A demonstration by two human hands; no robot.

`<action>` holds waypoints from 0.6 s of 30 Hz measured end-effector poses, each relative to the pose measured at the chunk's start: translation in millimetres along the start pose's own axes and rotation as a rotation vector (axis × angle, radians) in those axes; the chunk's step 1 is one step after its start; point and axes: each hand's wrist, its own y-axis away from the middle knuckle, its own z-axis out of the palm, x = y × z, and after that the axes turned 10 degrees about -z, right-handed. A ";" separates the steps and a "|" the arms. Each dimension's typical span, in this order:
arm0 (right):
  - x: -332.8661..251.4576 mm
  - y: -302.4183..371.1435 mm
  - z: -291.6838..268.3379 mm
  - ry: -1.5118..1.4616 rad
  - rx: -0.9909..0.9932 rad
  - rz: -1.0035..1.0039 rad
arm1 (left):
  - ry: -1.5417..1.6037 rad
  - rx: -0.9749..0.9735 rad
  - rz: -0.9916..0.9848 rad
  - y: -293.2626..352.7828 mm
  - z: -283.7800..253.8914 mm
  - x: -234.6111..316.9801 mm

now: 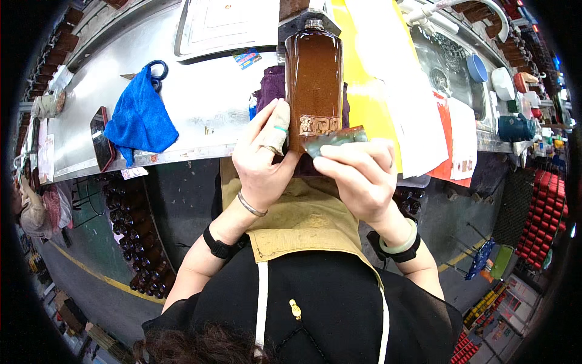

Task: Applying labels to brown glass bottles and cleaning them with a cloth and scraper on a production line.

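Note:
A brown glass bottle (313, 73) lies with its clear neck pointing away from me, over a purple cloth (270, 85). Raised lettering or pattern shows near its base. My left hand (264, 151) grips the bottle's lower left side; a pale wrap and a green band are on its fingers. Between the thumb and fingers of my right hand (361, 173) is a small flat dark-green piece with a reddish edge (334, 142). It is at the bottle's base end, covering part of it; what exactly the piece is, I cannot tell.
Left on the metal table are a blue cloth (142, 115), dark-handled scissors (159, 70) and a phone (102, 138). A white tray (224, 27) stands behind. Yellow sheeting (367, 67) and white papers (412, 121) lie right, beside a sink (454, 67). Brown bottles (136, 242) stand below left.

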 end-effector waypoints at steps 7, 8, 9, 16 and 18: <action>14.2 -14.7 4.0 0.048 0.051 0.002 | -0.056 0.005 0.143 -11.5 -8.3 17.0; 6.5 -11.6 -1.0 0.018 -0.006 -0.032 | -0.034 0.011 0.123 -11.0 -7.6 16.2; -2.7 -13.4 -7.2 -0.018 -0.060 -0.066 | -0.018 0.017 0.102 -10.2 -6.8 14.2; 10.6 -14.5 -1.2 -0.067 0.053 0.036 | 0.061 0.037 -0.052 -6.8 6.6 6.9; -4.2 -16.7 -8.0 -0.242 0.014 0.040 | 0.017 -0.030 0.010 -11.6 -1.2 6.6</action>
